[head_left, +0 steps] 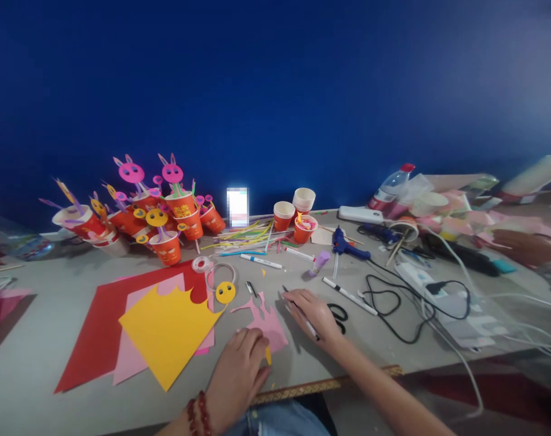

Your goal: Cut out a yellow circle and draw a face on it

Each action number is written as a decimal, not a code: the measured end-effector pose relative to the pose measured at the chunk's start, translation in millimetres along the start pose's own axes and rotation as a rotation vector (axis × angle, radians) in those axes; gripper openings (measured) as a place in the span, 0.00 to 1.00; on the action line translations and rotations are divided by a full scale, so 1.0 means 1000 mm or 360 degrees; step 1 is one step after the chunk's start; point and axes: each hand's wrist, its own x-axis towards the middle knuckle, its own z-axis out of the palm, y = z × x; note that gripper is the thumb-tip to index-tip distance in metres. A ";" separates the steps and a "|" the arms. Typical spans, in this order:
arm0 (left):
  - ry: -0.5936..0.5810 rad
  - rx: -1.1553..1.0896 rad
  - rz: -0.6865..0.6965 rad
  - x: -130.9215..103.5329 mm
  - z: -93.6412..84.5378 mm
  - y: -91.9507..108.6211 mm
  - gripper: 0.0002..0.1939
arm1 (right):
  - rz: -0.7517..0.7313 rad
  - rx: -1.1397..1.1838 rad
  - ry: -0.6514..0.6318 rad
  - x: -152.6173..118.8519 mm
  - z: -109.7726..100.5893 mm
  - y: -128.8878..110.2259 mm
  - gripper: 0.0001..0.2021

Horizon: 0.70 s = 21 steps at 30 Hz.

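Yellow sheet (pixel 171 336): left of the left hand, lying over a pink sheet (pixel 132 363) and a red sheet (pixel 91 330); bites along its upper edge suggest that shapes were cut from it.
Red cups (pixel 169 251): beyond the left hand and to its left, with pink and yellow paper faces on them.
Round yellow face (pixel 225 292): ahead of the left hand, with two dark eyes, flat on the surface.
Left hand (pixel 244 354): low over the surface, fingers bent and thumb near the forefinger; whether it pinches or only touches the yellow scrap, I cannot tell.
Yellow scrap (pixel 269 356): at the left hand's fingertips; the step looks like readying this small cut piece for pen work, and the next move seems to call for holding it flat and bringing the pen over.
Pink scrap (pixel 272 327): just ahead of the left hand, raggedly cut.
Right hand (pixel 316 312): partly curled round a slim pen (pixel 310 329), its tip pointing forward, away from the yellow scrap.
Black scissors (pixel 343 309): just right of the right hand, only the handles plain to see.
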 end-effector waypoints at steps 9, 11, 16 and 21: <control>-0.0145 0.0038 0.0076 0.012 -0.013 -0.009 0.08 | -0.0253 -0.0669 -0.0299 0.016 -0.012 0.006 0.21; -0.0164 0.0049 0.0122 0.015 -0.015 -0.011 0.07 | -0.0229 -0.0681 -0.0312 0.016 -0.012 0.005 0.22; -0.0253 0.0039 0.0190 0.019 -0.022 -0.017 0.07 | -0.0173 -0.0638 -0.0327 0.012 -0.012 0.006 0.21; -0.0271 0.0054 0.0215 0.014 -0.019 -0.021 0.04 | -0.0149 -0.0607 -0.0309 0.005 -0.010 0.010 0.21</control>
